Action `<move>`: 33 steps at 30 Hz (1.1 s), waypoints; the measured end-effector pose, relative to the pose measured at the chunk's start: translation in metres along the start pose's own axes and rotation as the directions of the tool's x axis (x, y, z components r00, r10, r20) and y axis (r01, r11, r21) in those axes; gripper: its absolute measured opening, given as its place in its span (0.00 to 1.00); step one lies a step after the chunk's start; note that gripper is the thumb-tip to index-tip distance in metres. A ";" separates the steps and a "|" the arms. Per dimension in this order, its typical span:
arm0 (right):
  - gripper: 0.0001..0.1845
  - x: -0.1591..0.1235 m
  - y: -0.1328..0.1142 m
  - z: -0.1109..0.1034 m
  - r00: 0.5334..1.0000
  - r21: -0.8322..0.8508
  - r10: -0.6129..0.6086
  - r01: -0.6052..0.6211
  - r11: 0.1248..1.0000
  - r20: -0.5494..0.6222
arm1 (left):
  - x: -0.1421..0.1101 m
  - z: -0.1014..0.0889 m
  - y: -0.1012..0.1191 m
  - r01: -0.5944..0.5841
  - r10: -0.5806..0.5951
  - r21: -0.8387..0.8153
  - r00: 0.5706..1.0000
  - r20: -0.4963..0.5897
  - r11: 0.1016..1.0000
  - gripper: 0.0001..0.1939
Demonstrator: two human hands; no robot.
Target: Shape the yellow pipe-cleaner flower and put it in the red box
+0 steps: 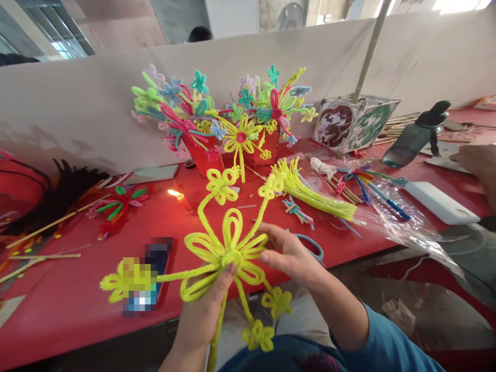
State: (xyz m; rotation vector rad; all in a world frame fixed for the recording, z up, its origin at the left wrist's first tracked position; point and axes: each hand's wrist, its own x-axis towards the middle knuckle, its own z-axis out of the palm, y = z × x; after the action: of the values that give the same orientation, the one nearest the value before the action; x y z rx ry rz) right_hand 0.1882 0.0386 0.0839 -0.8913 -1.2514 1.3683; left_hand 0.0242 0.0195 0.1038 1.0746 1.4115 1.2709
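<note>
A large yellow-green pipe-cleaner flower (232,258) with looped petals fills the middle of the view, tilted toward me. My left hand (207,315) grips it from below, thumb pressed on the coiled centre; its other fingers are hidden behind the petals. My right hand (290,253) is at the right-hand petals, thumb in front and fingers behind a petal tip. Small yellow blossoms on bent stems stick out around the big flower, among them an upper left one (222,186), an upper right one (272,185) and a lower one (258,335).
Behind stand red pots (203,155) of colourful pipe-cleaner flowers. A burning candle (182,199) is at centre-left, near a phone (160,258). Yellow pipe cleaners (318,196), blue-handled scissors (312,245), a white power bank (439,201) and a bottle (414,137) lie rightward. Another person's hand (476,165) shows at right.
</note>
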 end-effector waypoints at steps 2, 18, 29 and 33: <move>0.18 -0.001 0.003 0.009 0.995 0.131 0.063 -0.073 0.989 0.080 | -0.002 0.003 0.000 0.010 -0.009 -0.011 0.997 0.074 1.000 0.15; 0.16 -0.003 0.004 -0.011 0.997 -0.121 0.068 -0.070 0.990 -0.021 | 0.011 -0.016 -0.017 0.158 -0.170 -0.330 0.985 -0.007 0.930 0.06; 0.09 -0.008 0.004 -0.003 0.989 0.267 0.124 -0.140 0.953 0.077 | 0.002 -0.019 -0.013 0.204 -0.130 -0.250 0.950 0.283 0.947 0.13; 0.09 -0.009 0.004 -0.005 0.976 0.383 0.192 -0.216 0.898 0.100 | 0.017 -0.028 -0.013 0.217 -0.150 -0.271 0.957 0.249 0.938 0.15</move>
State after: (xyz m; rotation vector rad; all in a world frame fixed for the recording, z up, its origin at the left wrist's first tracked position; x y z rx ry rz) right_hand 0.1937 0.0307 0.0776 -0.7155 -0.8942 1.7497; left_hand -0.0071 0.0299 0.0905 0.8306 1.0833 1.1410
